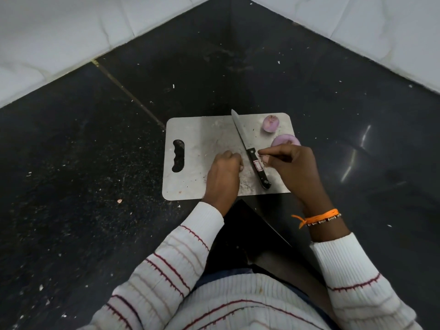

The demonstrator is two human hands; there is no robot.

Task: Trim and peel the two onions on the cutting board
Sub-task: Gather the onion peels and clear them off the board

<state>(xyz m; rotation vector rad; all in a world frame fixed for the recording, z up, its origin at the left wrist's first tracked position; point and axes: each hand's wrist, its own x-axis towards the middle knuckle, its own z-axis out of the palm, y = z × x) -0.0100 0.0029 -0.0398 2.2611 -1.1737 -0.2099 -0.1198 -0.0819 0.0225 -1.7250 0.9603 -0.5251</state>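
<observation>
From the head view, the main risk is the knife (250,151): it lies loose and diagonal across the cutting board (190,139), its handle between the two hands and its tip reaching past the far edge, so a careless grab or a brush from a sleeve could spin the blade toward the fingers. The larger onion (285,140) sits at the board's right edge, partly hidden by the right hand (295,165), and I judge a nudge could roll it onto the dark counter (95,163). The smaller onion (270,123) rests near the far right corner; both look pale purple and largely peeled. The right hand's fingers are drawn together, forefinger and thumb reaching toward the knife handle, seemingly pinching a small pale scrap, though I cannot tell whether they touch the handle. The left hand (223,172) rests knuckles-up on the board just left of the handle, fingers curled under; whether it holds anything is hidden.
</observation>
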